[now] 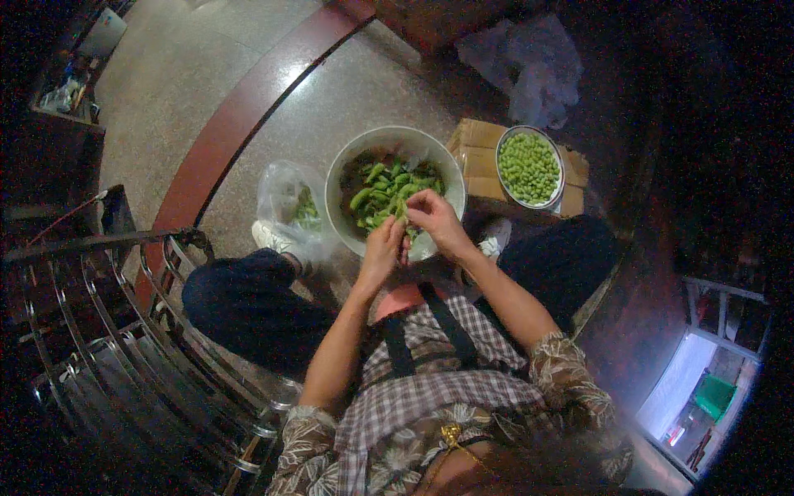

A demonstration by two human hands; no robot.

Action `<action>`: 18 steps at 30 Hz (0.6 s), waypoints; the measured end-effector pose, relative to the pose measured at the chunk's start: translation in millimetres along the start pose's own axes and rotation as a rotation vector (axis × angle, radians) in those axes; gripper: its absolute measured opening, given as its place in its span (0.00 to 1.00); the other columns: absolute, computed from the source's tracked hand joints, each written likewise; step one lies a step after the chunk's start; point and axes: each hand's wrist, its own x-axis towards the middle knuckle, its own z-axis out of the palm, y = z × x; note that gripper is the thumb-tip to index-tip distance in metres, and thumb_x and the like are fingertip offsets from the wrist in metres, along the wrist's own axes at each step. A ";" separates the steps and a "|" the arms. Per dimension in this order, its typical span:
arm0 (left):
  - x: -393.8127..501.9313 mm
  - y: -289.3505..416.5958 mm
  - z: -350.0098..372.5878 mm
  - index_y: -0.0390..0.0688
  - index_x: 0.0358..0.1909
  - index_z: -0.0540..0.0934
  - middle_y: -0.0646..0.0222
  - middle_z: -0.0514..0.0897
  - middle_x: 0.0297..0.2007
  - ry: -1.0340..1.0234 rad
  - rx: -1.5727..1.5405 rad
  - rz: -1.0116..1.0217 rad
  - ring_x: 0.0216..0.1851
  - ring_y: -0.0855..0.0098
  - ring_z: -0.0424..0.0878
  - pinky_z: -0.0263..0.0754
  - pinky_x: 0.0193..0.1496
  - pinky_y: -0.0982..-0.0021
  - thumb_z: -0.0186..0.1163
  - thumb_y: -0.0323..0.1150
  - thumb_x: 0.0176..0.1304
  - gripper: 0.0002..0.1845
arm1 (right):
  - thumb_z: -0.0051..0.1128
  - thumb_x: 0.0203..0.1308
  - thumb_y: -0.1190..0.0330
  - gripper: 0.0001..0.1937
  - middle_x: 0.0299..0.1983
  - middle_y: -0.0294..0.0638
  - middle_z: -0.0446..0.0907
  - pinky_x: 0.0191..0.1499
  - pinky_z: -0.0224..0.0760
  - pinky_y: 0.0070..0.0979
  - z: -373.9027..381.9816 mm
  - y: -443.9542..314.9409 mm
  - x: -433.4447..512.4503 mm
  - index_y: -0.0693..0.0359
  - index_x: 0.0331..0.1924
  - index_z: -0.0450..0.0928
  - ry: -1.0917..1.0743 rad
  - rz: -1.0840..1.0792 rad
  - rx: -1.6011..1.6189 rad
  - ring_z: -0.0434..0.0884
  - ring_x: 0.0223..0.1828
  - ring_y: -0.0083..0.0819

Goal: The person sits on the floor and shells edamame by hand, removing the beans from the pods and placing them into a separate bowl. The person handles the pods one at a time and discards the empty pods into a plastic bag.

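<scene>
Over the near side of a large pale basin [458, 192], my left hand [386, 245] and my right hand [437, 222] come together at a green bean pod [401, 212]. The left fingers and thumb hold the pod from below, and the right thumb and forefinger pinch at its upper end. My fingers hide part of it. A heap of green bean pods [381, 189] lies in the basin. To the right, a round bowl [500, 155] holds many shelled green beans [528, 168].
The bowl stands on a cardboard box [477, 158]. Left of the basin, a clear plastic bag [276, 192] contains green pieces. A metal-railed chair or rack [124, 304] is at the left. A pale plastic bag [533, 68] lies at the back right, and a dark-red strip [217, 133] crosses the floor.
</scene>
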 end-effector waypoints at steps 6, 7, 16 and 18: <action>1.2 1.0 -1.3 0.44 0.36 0.72 0.73 0.74 0.21 0.012 -0.218 -0.122 0.16 0.78 0.70 0.69 0.21 0.73 0.45 0.45 0.80 0.17 | 0.63 0.64 0.70 0.09 0.40 0.35 0.81 0.51 0.74 0.26 0.8 -5.4 -6.4 0.62 0.45 0.79 -0.016 -0.060 -0.033 0.79 0.46 0.24; 1.4 0.1 -1.4 0.44 0.36 0.72 0.73 0.74 0.21 0.015 -0.235 -0.130 0.15 0.77 0.70 0.70 0.20 0.73 0.45 0.45 0.80 0.17 | 0.63 0.63 0.70 0.10 0.40 0.36 0.81 0.51 0.74 0.27 1.5 -7.9 -8.6 0.63 0.45 0.79 -0.019 -0.099 -0.128 0.80 0.46 0.26; 1.4 -5.0 -7.5 0.40 0.40 0.74 0.67 0.76 0.21 0.156 0.114 -0.037 0.20 0.71 0.75 0.70 0.24 0.67 0.45 0.44 0.79 0.18 | 0.64 0.59 0.72 0.12 0.41 0.49 0.80 0.48 0.75 0.36 11.2 -32.6 -22.3 0.64 0.47 0.80 -0.064 -0.571 -0.774 0.80 0.45 0.48; 1.0 -4.9 -6.1 0.39 0.37 0.74 0.67 0.76 0.20 0.233 0.210 0.007 0.18 0.71 0.75 0.70 0.22 0.67 0.46 0.45 0.79 0.19 | 0.64 0.58 0.74 0.13 0.41 0.49 0.80 0.48 0.75 0.37 15.9 -32.9 -24.4 0.65 0.47 0.80 -0.054 -0.644 -0.797 0.80 0.45 0.48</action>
